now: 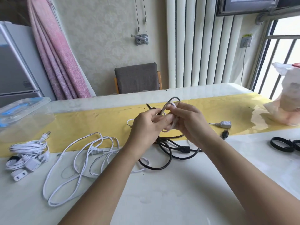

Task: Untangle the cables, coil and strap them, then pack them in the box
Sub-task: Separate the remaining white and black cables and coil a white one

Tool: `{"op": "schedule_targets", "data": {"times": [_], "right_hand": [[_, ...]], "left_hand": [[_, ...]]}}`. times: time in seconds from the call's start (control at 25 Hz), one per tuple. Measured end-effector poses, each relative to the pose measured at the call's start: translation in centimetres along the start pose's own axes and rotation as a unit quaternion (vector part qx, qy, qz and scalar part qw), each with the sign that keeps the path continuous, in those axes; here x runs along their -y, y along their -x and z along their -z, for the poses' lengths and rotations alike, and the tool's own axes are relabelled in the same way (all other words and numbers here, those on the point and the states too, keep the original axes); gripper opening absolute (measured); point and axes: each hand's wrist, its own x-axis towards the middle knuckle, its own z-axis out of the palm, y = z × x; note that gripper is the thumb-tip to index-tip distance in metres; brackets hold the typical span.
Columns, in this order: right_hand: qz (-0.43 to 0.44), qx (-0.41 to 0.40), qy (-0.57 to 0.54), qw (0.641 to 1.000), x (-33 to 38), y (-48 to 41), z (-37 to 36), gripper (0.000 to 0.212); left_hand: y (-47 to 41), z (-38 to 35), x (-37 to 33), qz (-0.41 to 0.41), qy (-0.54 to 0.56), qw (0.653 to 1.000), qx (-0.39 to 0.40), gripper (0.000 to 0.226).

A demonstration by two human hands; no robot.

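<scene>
My left hand (146, 125) and my right hand (188, 120) meet above the middle of the table, both pinching a knot where a white cable (172, 124) and a black cable (167, 153) are twisted together. The white cable's USB socket end (225, 124) lies on the yellow strip to the right. Loops of the black cable rest on the table below my hands. A loose white power cable (78, 161) sprawls to the left. Further left sits a bundled white cable (27, 153). A clear plastic box (22, 114) stands at the far left.
Black straps (282, 144) lie at the right edge of the white table (162, 200). A plastic bag (289, 101) stands at the far right. A grey chair (138, 77) is behind the table, with a fridge and pink curtain at left.
</scene>
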Motion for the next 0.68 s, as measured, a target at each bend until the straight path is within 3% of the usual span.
{"op": "schedule_targets", "data": {"times": [0.12,0.2,0.28,0.4,0.48,0.68], "right_hand": [[0.001,-0.034,0.002,0.999,1.0,-0.2,1.6,0.013],[0.002,-0.035,0.004,0.999,1.5,-0.2,2.2,0.018],[-0.047,0.007,0.093,0.995,1.7,-0.1,2.5,0.021],[-0.146,0.076,0.301,0.939,1.7,0.4,2.8,0.031],[-0.148,0.098,0.327,0.928,1.6,0.6,2.5,0.038],[-0.006,0.020,0.358,0.934,0.3,-0.3,1.9,0.036]], "left_hand": [[0.7,0.0,-0.6,-0.083,-0.039,0.995,0.025,0.022],[0.7,0.4,-0.9,-0.099,-0.079,0.992,-0.009,0.017],[0.6,0.9,-1.1,-0.114,-0.150,0.981,-0.048,0.015],[0.2,1.4,-0.9,-0.097,-0.218,0.969,-0.059,0.015],[-0.3,1.8,-0.3,-0.063,-0.240,0.968,-0.027,0.017],[-1.0,2.2,0.9,-0.042,-0.034,0.998,0.044,0.023]]}}
